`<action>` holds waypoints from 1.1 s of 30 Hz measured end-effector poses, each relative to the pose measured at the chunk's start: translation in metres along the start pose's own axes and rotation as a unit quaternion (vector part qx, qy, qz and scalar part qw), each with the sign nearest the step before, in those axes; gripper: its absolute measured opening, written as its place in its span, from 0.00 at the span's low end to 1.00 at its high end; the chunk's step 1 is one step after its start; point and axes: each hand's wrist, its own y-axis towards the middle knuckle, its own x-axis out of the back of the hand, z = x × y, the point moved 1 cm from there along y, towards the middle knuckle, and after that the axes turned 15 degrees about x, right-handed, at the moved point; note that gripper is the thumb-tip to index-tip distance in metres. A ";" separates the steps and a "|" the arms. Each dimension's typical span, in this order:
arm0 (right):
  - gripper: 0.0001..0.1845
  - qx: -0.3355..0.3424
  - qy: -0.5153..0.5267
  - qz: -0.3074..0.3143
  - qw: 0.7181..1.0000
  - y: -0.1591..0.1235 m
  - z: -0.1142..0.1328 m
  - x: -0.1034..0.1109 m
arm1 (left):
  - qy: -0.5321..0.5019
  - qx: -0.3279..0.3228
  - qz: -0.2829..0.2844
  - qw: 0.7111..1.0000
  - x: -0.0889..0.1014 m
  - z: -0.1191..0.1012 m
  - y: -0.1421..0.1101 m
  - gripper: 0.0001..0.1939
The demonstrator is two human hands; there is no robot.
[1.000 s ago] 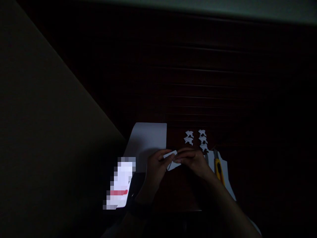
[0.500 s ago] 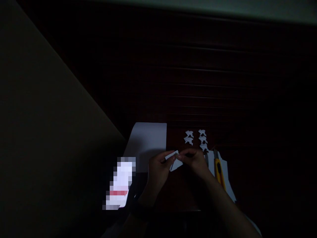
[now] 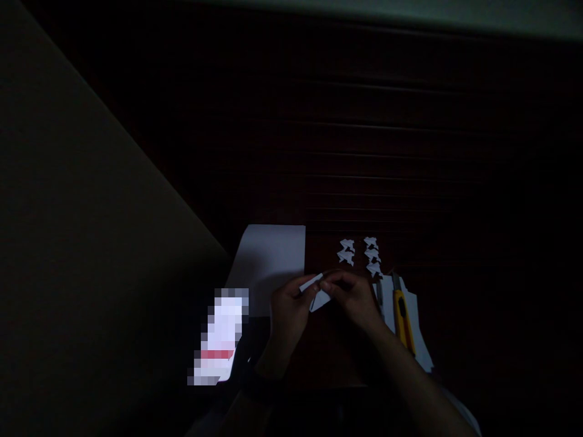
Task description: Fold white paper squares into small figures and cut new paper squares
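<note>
Between my two hands is a small folded piece of white paper point(image 3: 320, 298), held up above the dark table. My left hand point(image 3: 291, 309) pinches its left side between thumb and fingers. On its upper right edge, my right hand point(image 3: 353, 294) pinches with thumb and forefinger. The fingertips of both hands almost meet at a fold, and they hide part of the paper. Just beyond my right hand lie several small folded paper figures point(image 3: 347, 257) in two columns, pointed and white.
A large white sheet of paper point(image 3: 273, 255) lies behind my left hand. Left of it a lit, blurred phone screen point(image 3: 223, 340) glows. At the right, a yellow box cutter point(image 3: 403, 318) rests on white paper sheets point(image 3: 421, 334). A pale wall point(image 3: 91, 243) slants along the left.
The folded paper has tilted between my fingers and shows a narrower face on the right. My right fingers have shifted slightly left over it. Both hands still grip it.
</note>
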 end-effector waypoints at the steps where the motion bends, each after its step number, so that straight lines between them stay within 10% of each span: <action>1: 0.06 -0.003 0.013 -0.001 1.000 0.000 -0.001 -0.001 | -0.003 0.003 -0.001 1.000 0.001 0.000 0.000 0.14; 12: 0.05 0.016 0.028 0.024 0.999 0.004 0.003 0.000 | -0.048 0.021 -0.012 0.999 0.003 -0.002 0.000 0.14; 33: 0.11 -0.030 -0.058 -0.115 0.991 -0.001 -0.016 -0.001 | -0.045 0.012 0.041 0.998 -0.006 -0.002 -0.004 0.13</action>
